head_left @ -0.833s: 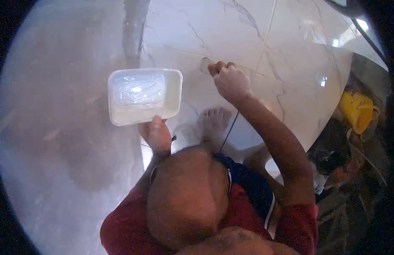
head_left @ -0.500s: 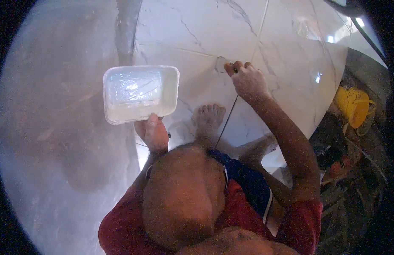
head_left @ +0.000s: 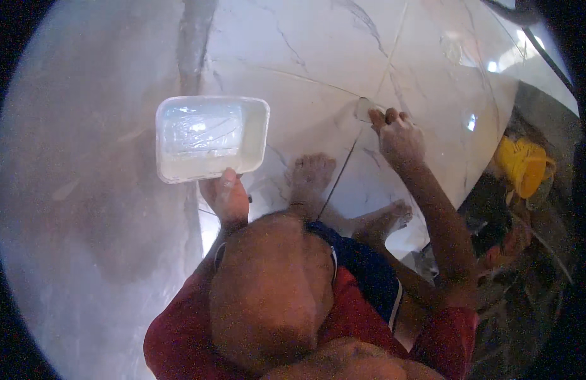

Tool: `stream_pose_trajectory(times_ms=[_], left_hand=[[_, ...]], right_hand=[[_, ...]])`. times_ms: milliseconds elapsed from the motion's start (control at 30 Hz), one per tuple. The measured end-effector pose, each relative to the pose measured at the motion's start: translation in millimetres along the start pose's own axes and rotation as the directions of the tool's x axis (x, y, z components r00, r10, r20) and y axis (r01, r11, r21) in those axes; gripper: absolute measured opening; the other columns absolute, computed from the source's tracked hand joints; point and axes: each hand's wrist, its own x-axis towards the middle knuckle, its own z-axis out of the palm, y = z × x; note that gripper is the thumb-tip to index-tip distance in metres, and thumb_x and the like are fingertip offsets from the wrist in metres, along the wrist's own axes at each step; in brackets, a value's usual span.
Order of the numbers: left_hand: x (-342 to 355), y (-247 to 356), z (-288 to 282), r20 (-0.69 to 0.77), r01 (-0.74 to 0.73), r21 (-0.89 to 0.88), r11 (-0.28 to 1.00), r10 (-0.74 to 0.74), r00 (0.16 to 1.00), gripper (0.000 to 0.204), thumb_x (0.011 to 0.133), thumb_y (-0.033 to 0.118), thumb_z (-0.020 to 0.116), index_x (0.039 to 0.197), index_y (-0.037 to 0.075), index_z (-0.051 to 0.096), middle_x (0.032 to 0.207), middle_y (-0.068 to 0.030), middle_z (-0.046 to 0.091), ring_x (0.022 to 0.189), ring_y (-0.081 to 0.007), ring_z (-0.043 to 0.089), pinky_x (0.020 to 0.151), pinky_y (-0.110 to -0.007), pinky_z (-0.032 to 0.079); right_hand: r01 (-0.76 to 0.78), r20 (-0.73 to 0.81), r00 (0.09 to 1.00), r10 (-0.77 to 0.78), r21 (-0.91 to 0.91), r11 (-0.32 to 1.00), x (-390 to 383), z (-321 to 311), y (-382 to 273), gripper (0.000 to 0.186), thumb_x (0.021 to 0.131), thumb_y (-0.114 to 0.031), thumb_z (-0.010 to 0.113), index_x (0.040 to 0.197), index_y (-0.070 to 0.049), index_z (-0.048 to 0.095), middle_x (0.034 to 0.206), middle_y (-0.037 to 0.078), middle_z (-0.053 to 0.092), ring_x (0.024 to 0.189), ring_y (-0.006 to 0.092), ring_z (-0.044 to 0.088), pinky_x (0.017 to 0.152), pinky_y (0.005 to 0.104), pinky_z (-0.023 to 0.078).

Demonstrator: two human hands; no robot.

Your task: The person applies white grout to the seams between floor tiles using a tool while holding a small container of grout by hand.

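My left hand (head_left: 227,197) grips a white rectangular plastic tub (head_left: 161,152) by its near rim, thumb over the edge. Inside the tub lies some pale, glossy wet material. Farther right, my right hand (head_left: 402,140) has its fingers closed on a small, flat, pale scraper-like piece (head_left: 362,109) with a thin dark edge; its exact kind is unclear. This piece rests against the white marbled floor tiles (head_left: 293,95), close to where joint lines meet. One joint, near my bare foot (head_left: 311,174), looks dark, while those farther off look pale.
A dusty grey surface (head_left: 90,209) stretches along the left. At the right, past the tiles' curved-looking edge, a yellow container (head_left: 524,166) stands among dark clutter. A dark cable or hose (head_left: 549,60) crosses the far right corner.
My right hand has moved right and slightly nearer with the flat piece, across the tile joints. The tub in my left hand has barely shifted.
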Motion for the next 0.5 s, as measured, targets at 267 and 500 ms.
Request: stream_pose_trajectory(times_ms=[267,500], left_hand=[[1.8,-14.8,-23.3,-0.072,0.019,0.231,0.973,-0.002,0.997,0.060,0.075,0.007,0.068,0.130,0.000,0.046,0.127,-0.0113,0.052,0.119,-0.0255,0.051,0.097,-0.040,0.047],[1.4,-7.4,-16.0,-0.174,0.056,-0.014,0.998,-0.057,0.983,0.065,0.077,0.008,0.067,0.136,0.002,0.040,0.130,-0.0125,0.050,0.118,-0.0266,0.052,0.094,-0.042,0.050]], right_hand=[[0.288,-0.207,0.946,-0.249,0.190,0.939,141.0,-12.4,-133.1,0.019,0.091,-0.015,0.053,0.108,-0.010,0.059,0.099,0.013,0.061,0.095,0.0301,0.066,0.072,0.0387,0.059],[0.305,-0.106,0.951,-0.289,0.199,0.931,198.7,-27.7,-179.9,0.023,0.089,-0.013,0.053,0.111,-0.007,0.059,0.107,0.014,0.062,0.098,0.0294,0.067,0.074,0.0387,0.059]])
